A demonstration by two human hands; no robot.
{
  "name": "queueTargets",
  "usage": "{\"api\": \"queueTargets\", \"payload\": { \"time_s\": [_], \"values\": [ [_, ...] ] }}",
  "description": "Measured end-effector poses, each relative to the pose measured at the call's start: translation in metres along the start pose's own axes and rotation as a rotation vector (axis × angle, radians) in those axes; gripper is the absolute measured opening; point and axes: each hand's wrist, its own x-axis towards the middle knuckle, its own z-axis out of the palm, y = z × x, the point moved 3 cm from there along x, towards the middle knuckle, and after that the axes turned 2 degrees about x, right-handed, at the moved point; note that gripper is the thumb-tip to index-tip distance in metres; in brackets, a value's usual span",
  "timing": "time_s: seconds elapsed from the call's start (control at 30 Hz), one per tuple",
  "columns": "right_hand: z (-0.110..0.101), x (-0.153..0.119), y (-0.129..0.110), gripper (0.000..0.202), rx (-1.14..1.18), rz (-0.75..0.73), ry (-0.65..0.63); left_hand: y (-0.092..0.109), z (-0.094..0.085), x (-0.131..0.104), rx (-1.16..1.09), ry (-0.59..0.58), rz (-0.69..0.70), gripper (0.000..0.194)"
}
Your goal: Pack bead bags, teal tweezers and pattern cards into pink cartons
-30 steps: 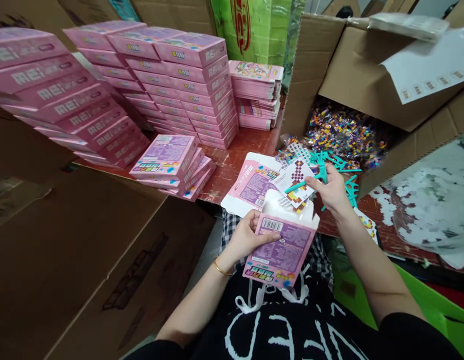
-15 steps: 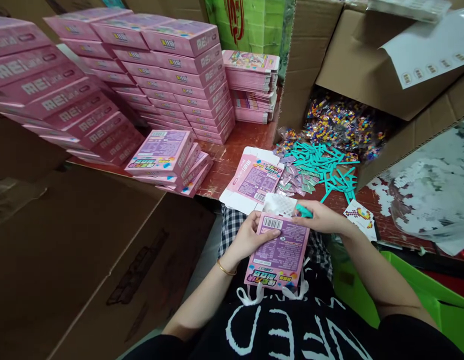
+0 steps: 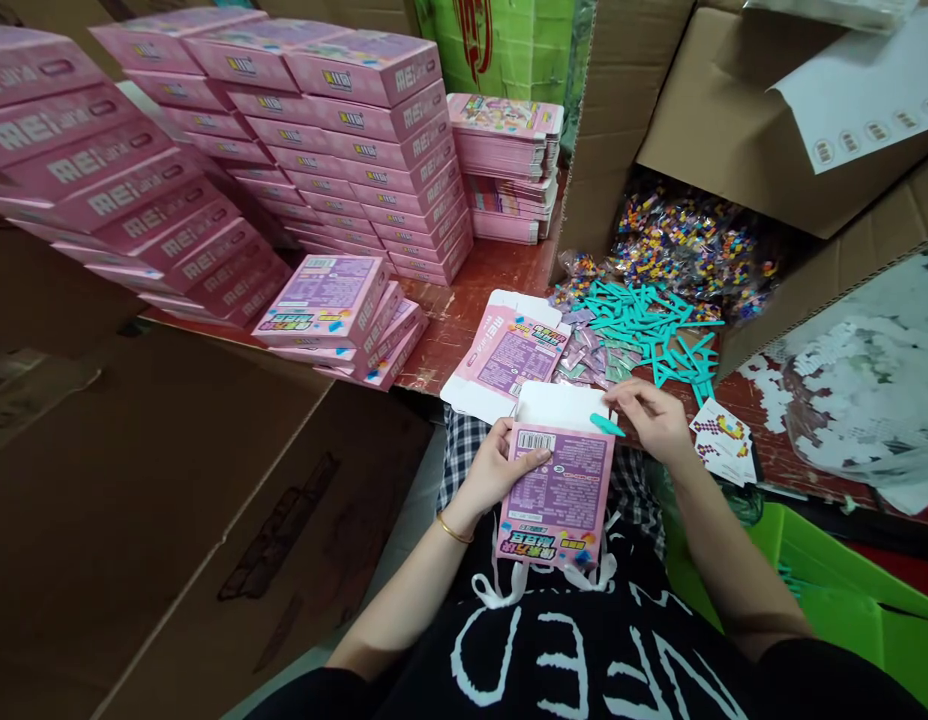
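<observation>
A pink and purple box (image 3: 558,490) is upright in front of my body, its white end flap raised at the top. My left hand (image 3: 494,470) grips its left side, thumb across the printed face near the barcode. My right hand (image 3: 651,415) is at the box's upper right corner, thumb and forefinger closed at the edge of the white flap. A teal tweezer-like piece (image 3: 607,425) lies at the box opening, just below those fingertips. Behind the box, flat unfolded pink cartons (image 3: 501,350) lie on the red table (image 3: 453,325).
Stacked pink boxes (image 3: 389,120) fill the left, with a shorter pile (image 3: 325,300) nearer. Teal pieces (image 3: 651,320), small packets (image 3: 595,355) and picture cards (image 3: 723,440) lie right. Cardboard cartons (image 3: 606,130) stand behind; a green bin (image 3: 831,600) sits lower right.
My right hand has moved right and up from the box opening, and the teal piece now shows at the opening. The white flap stands more exposed; the patterned white item there is no longer visible.
</observation>
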Motion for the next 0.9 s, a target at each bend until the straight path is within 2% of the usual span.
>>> {"api": "queueTargets", "payload": {
  "time_s": [0.03, 0.1, 0.23, 0.37, 0.47, 0.6, 0.67, 0.7, 0.8, 0.83, 0.9],
  "values": [
    [0.000, -0.006, 0.003, 0.025, 0.023, -0.023, 0.035, -0.002, 0.000, 0.001, -0.003, 0.001, -0.009, 0.053],
    [0.004, -0.015, 0.005, 0.020, 0.024, -0.100, 0.002, -0.004, 0.001, 0.003, -0.008, 0.001, -0.023, 0.054],
    [0.007, -0.016, 0.001, 0.023, -0.059, -0.198, -0.207, -0.004, 0.004, 0.004, 0.017, -0.015, -0.013, 0.053],
    [-0.003, -0.002, 0.001, 0.028, -0.167, -0.107, -0.444, -0.003, 0.006, 0.003, 0.015, -0.022, -0.018, 0.050],
    [-0.005, 0.012, 0.001, 0.029, -0.200, -0.012, -0.532, -0.001, 0.009, 0.001, 0.028, -0.040, -0.015, 0.049],
    [0.004, 0.034, 0.001, 0.033, -0.145, 0.140, -0.511, 0.003, 0.015, 0.000, 0.068, -0.057, 0.021, 0.049],
    [0.004, 0.039, 0.000, 0.031, -0.085, 0.116, -0.479, 0.002, 0.014, 0.001, 0.076, -0.045, 0.034, 0.049],
    [0.001, 0.039, 0.000, 0.028, -0.058, 0.078, -0.416, 0.001, 0.012, 0.001, 0.076, -0.038, 0.034, 0.049],
    [-0.009, 0.020, 0.012, 0.022, 0.060, 0.029, -0.116, -0.004, 0.005, 0.001, 0.071, -0.017, 0.022, 0.048],
    [-0.007, 0.007, 0.019, 0.024, 0.120, 0.056, -0.059, -0.006, 0.003, 0.001, 0.068, -0.013, 0.022, 0.048],
    [0.005, -0.021, 0.032, 0.037, 0.258, 0.148, -0.037, -0.008, 0.000, 0.000, 0.065, -0.005, 0.052, 0.054]
  ]
}}
